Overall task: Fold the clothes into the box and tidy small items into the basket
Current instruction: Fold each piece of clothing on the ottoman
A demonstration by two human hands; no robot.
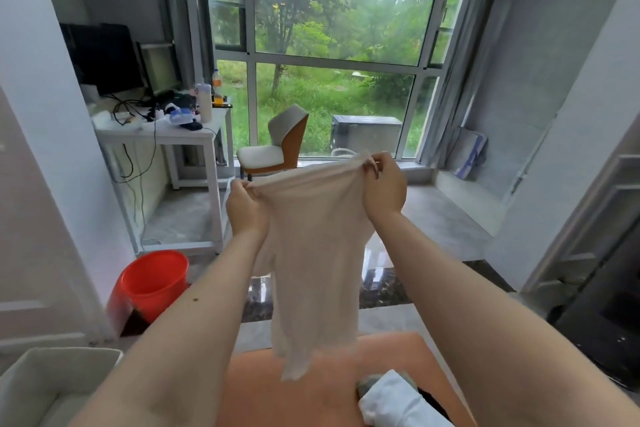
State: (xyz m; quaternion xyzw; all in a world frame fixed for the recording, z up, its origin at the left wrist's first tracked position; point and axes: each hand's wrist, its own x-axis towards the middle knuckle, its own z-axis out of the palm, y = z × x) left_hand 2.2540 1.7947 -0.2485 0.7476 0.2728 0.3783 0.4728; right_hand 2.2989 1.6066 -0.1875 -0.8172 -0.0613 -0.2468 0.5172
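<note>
Both hands hold a pale, thin garment up in the air above the orange surface, which may be a mat or a low table top; I cannot tell which. The left hand pinches one end of the garment's top edge, its grip clamped on the bunched cloth, and the right hand has its grip clamped on the other end, higher and farther from the orange surface. The cloth is stretched between them and hangs down with its ragged lower end just above the orange surface, not resting on it.

By my reading the task is at an early or middle stage: this garment is held spread and no fold is yet made in it. Toward the near right corner of the orange surface lies a bundle of white cloth with something grey and something dark beside it, loosely heaped rather than folded, so more clothes probably wait. To the left of the orange surface stands a white container, likely the box or the basket.

That container is cut off by the picture's edge and partly covered by the left forearm, so whether it holds anything cannot be told. No second container and no small items can be made out near the orange surface, and the bundle is cut off at the bottom
</note>
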